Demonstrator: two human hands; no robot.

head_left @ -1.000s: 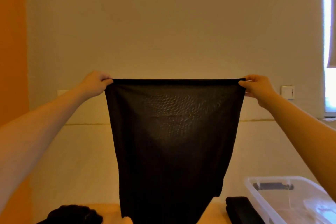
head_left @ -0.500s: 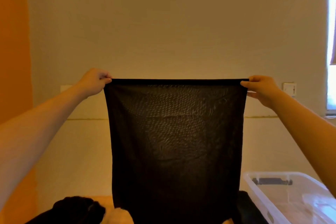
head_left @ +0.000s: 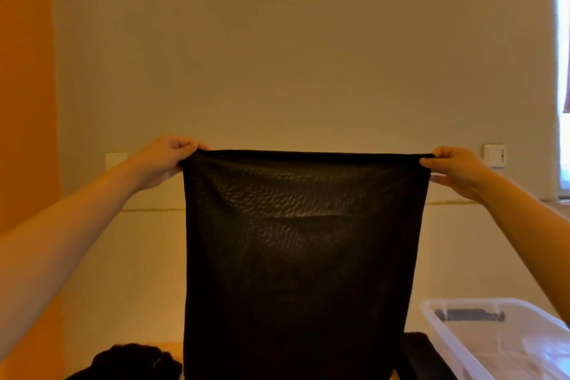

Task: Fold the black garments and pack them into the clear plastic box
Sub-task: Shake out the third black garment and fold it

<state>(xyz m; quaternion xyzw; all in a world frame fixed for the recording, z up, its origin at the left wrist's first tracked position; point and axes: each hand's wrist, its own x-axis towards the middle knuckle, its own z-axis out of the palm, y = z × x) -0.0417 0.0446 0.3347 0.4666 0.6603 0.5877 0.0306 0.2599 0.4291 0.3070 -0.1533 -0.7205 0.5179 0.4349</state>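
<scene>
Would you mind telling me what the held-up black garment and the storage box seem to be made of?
Black garment: probably a thin, matte knit fabric; light shows through its upper part in a fine mesh pattern, and it hangs limp. Storage box: apparently clear, glossy hard plastic; you can see through its walls, which catch reflections.

The hanging black garment (head_left: 302, 256) runs off the bottom edge, hiding part of the dark folded piece (head_left: 422, 355); clear plastic box (head_left: 456, 336) cut off at right.

Both arms stretch forward, left hand (head_left: 163, 160) and right hand (head_left: 456, 168) pinching, raised apart.
</scene>
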